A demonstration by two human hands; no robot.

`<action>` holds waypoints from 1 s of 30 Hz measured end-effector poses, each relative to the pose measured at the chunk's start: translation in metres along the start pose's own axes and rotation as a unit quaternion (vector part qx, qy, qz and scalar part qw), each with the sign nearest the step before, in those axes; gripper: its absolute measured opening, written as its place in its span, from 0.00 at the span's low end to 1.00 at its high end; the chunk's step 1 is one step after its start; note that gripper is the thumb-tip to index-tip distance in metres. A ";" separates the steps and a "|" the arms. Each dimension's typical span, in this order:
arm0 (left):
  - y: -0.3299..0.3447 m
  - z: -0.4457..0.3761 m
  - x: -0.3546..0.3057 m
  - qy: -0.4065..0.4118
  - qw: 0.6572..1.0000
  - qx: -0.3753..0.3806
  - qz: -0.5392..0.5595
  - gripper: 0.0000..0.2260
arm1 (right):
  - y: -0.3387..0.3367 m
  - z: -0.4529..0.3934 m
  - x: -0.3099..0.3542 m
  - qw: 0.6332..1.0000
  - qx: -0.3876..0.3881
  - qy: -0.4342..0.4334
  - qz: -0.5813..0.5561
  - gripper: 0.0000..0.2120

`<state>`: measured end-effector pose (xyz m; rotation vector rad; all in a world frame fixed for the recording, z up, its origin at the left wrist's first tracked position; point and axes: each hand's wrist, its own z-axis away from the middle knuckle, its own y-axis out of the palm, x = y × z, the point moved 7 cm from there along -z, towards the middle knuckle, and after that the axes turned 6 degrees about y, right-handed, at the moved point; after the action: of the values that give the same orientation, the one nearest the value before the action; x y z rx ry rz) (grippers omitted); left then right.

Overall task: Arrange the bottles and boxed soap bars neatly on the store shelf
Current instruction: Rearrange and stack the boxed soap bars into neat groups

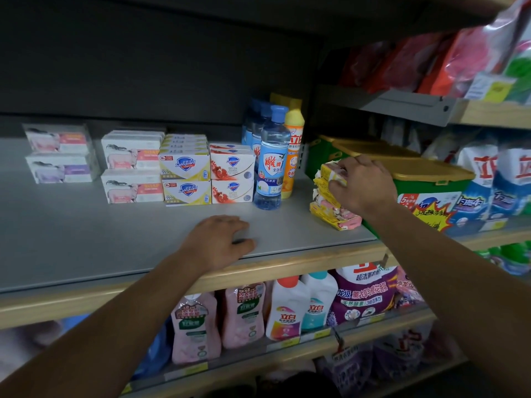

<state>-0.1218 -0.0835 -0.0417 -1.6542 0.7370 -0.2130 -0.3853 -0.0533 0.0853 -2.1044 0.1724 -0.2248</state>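
The soap stack [333, 196], yellow and pink wrapped bars piled unevenly, stands at the shelf's [86, 231] right end, at about 3 o'clock from picture centre, touching the green box [416, 185] with a yellow lid behind it. The right hand [362, 186] lies over the top of the stack, fingers curled round the uppermost yellow bar, thumb pressed on a bar lower down.

At 9 o'clock from the stack, a little apart, stand the bottles: a clear blue-capped bottle [271, 159] in front, more blue-capped ones [254, 122] in a row behind it, and a yellow-orange bottle [293, 156] touching its right side. Just left of the bottles the boxed soaps sit in tidy two-high piles: red-and-white boxes [232, 173], then yellow-and-white boxes [185, 173], then white boxes with a pink animal print [132, 168]. Farther out at 9 o'clock, set apart by a gap, are two clear-wrapped packs [59, 153], one on the other.

The left hand [221, 239] rests palm-down on the bare shelf near its front edge, at 6 o'clock from the boxes, fingers spread and loosely bent, holding nothing.

Below, at 6 o'clock, the lower shelf carries pink refill pouches [198, 326], white detergent bottles [287, 308] and a purple bag [365, 294]. At 3 o'clock stand blue-and-white detergent bags [494, 179]; at 1 o'clock, blurred red packs [416, 58].
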 end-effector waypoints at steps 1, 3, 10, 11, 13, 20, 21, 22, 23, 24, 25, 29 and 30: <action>0.000 0.000 0.000 0.001 1.000 -0.001 0.000 0.35 | 0.000 0.000 0.000 1.000 -0.001 0.000 -0.003 0.23; -0.001 0.000 0.000 -0.001 1.000 -0.001 0.003 0.35 | 0.000 0.000 -0.002 1.000 0.001 0.004 -0.008 0.24; -0.001 0.001 0.000 -0.009 1.000 -0.001 0.021 0.34 | -0.004 -0.010 -0.006 0.997 -0.014 0.024 -0.069 0.21; -0.001 0.001 0.001 -0.009 1.000 -0.001 0.020 0.33 | -0.008 -0.013 -0.006 0.996 -0.030 0.021 -0.079 0.21; 0.000 0.001 0.002 -0.007 1.000 0.000 0.021 0.31 | -0.012 -0.018 -0.006 0.994 -0.051 0.018 -0.096 0.20; -0.001 -0.001 0.003 -0.005 1.000 -0.011 0.014 0.26 | 0.014 -0.018 -0.003 1.000 0.007 0.021 -0.021 0.19; -0.001 -0.001 0.003 -0.005 1.000 -0.012 0.016 0.26 | 0.013 -0.017 -0.002 1.000 0.001 0.020 -0.004 0.20; -0.001 -0.001 0.002 -0.004 1.000 -0.012 0.018 0.27 | 0.012 -0.017 -0.002 1.000 -0.002 0.018 0.011 0.21; -0.002 0.000 0.002 -0.004 1.000 -0.011 0.019 0.28 | 0.011 -0.016 -0.001 1.000 -0.003 0.016 0.020 0.22; -0.002 0.000 0.002 -0.004 1.000 -0.010 0.020 0.30 | 0.010 -0.016 -0.002 1.000 -0.001 0.017 0.022 0.22; -0.002 0.001 0.001 -0.003 1.000 -0.011 0.020 0.31 | 0.009 -0.016 -0.003 1.000 0.000 0.018 0.019 0.23; -0.004 0.001 -0.001 -0.003 1.000 -0.016 0.024 0.33 | 0.005 -0.013 -0.004 1.000 -0.001 0.009 0.010 0.23; -0.004 0.002 -0.001 -0.003 1.000 -0.015 0.023 0.34 | 0.004 -0.013 -0.004 1.000 0.000 0.008 0.007 0.23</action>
<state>-0.1203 -0.0812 -0.0378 -1.6643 0.7771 -0.1642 -0.3929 -0.0655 0.0881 -2.1017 0.1983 -0.2337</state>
